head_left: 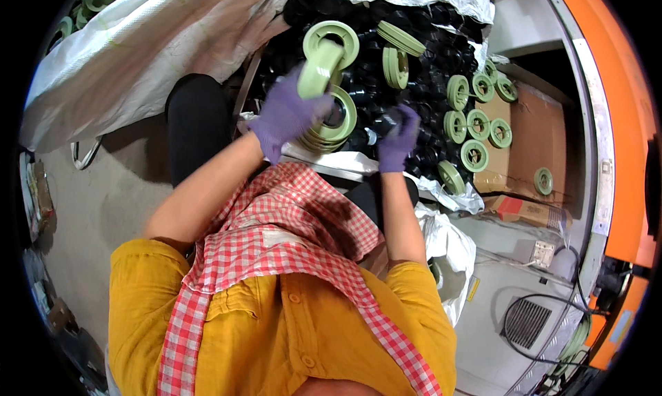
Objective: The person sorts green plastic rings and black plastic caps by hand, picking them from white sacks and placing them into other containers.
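Observation:
My left hand (288,113), in a purple glove, grips a pale green plastic ring (317,72) that is smeared by motion. Just under it stands a stack of like green rings (346,125), and another green ring (312,36) lies beyond. To the right, my right hand (400,139), also gloved in purple, has its fingers closed around a dark, shiny round part (386,123); its exact kind is unclear. Both hands are over a heap of black plastic parts (365,92). Two short stacks of green rings (396,67) rest on that heap.
Several green ringed pieces (477,123) lie at the right, by a cardboard sheet (531,141). A white woven sack (138,58) hangs at the left. An orange machine panel (624,106) borders the right side. A black cable (507,320) loops near a vent.

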Demonstrator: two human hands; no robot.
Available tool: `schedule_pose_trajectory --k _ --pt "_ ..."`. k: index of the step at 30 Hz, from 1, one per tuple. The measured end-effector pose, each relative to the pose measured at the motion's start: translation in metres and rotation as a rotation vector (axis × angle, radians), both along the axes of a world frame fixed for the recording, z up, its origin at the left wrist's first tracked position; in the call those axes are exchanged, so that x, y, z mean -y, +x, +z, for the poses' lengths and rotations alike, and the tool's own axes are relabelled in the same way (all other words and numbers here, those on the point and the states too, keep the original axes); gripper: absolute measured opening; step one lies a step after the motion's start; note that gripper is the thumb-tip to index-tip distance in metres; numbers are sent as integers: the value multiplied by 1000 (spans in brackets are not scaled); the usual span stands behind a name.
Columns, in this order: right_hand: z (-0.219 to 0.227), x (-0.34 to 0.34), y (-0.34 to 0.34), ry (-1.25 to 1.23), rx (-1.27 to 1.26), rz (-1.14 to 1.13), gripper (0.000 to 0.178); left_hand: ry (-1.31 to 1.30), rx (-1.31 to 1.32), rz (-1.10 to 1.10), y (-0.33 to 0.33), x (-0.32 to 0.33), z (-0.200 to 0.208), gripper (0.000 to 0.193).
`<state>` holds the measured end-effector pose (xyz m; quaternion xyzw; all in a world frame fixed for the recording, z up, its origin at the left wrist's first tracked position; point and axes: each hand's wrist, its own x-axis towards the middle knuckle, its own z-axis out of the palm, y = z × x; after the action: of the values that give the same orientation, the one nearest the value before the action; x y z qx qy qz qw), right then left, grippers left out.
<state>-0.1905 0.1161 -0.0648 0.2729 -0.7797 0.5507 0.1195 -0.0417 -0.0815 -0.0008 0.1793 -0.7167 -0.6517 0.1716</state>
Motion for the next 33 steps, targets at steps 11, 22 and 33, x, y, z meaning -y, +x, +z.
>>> schedule_pose_trajectory --k 11,22,33 --pt "62 19 87 -66 716 514 38 -137 -135 0 32 -57 -7 58" --pt "77 3 96 158 675 570 51 258 100 -350 38 -40 11 38" --pt "57 -14 67 151 1612 543 40 193 -44 -169 27 -51 -19 59"
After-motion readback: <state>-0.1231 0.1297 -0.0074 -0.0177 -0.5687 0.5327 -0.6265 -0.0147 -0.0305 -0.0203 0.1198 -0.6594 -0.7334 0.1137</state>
